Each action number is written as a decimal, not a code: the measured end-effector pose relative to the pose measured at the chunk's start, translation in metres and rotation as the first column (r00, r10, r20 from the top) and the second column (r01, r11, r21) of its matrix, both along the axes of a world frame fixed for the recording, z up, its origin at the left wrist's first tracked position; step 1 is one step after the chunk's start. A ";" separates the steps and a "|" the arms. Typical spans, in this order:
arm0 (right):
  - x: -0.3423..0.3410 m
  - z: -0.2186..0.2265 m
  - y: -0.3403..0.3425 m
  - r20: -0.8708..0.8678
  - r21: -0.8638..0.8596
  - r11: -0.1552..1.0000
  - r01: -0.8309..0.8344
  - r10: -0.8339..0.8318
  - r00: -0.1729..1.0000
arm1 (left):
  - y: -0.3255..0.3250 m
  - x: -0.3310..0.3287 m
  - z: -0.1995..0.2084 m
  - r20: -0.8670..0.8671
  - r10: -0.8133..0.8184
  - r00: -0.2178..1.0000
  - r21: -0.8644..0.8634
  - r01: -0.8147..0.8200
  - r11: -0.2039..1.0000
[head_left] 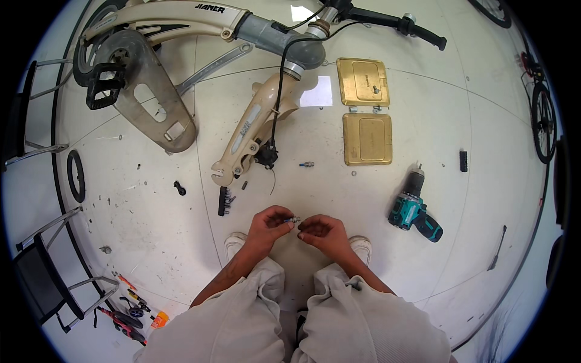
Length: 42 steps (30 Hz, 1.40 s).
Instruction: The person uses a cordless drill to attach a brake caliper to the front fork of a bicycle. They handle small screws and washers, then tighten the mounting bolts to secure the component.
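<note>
My left hand (pixel 269 230) pinches a small metal bolt (pixel 293 220) with a bluish part between thumb and forefinger. Beside its tip is my right hand (pixel 325 232), with curled fingers and the thumb drawn close to them; whether something tiny sits in that pinch I cannot make out. A similar blue-and-silver bolt (pixel 307 164) lies on the floor ahead of both hands. Farther off, a beige bicycle frame (pixel 163 17) lies on its side, its fork arm (pixel 251 130) reaching toward me. A black bit holder (pixel 223 201) with several bits rests left of my left hand.
A teal cordless drill (pixel 410 209) lies to the right. Two gold cases (pixel 367 139) sit ahead of it. Also on the floor are a black grip (pixel 463 161), a thin rod tool (pixel 497 248), and a black ring (pixel 75 176). Folding chairs (pixel 45 275) stand along the left edge.
</note>
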State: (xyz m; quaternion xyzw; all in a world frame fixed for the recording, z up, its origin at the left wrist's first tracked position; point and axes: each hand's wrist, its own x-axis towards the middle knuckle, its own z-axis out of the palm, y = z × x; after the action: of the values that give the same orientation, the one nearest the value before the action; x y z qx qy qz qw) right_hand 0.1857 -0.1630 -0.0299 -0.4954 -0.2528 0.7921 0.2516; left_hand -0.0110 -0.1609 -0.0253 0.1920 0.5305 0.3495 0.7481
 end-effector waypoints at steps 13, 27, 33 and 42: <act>-0.006 0.001 0.010 -0.073 0.126 0.989 0.073 -0.064 0.995 | 0.004 0.001 0.008 -0.302 -0.166 0.939 0.203 0.233 0.951; 0.008 -0.004 0.019 0.028 0.126 0.992 0.027 -0.030 0.999 | 0.009 -0.001 0.003 -0.373 -0.140 0.917 0.253 0.246 0.936; 0.008 -0.010 0.033 0.389 0.461 0.887 0.022 -0.224 0.894 | 0.009 -0.001 -0.006 -0.498 -0.154 0.853 0.191 0.281 0.940; 0.007 -0.007 0.048 0.542 0.597 0.784 -0.169 -0.239 0.806 | 0.005 0.003 -0.011 -0.504 -0.163 0.848 0.186 0.291 0.938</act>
State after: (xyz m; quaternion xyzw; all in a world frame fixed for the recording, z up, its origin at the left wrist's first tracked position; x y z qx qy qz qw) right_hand 0.1926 -0.1151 -0.0367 -0.6105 -0.5538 0.4644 0.3237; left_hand -0.0085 -0.1564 -0.0366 0.4292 0.6235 0.2643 0.5977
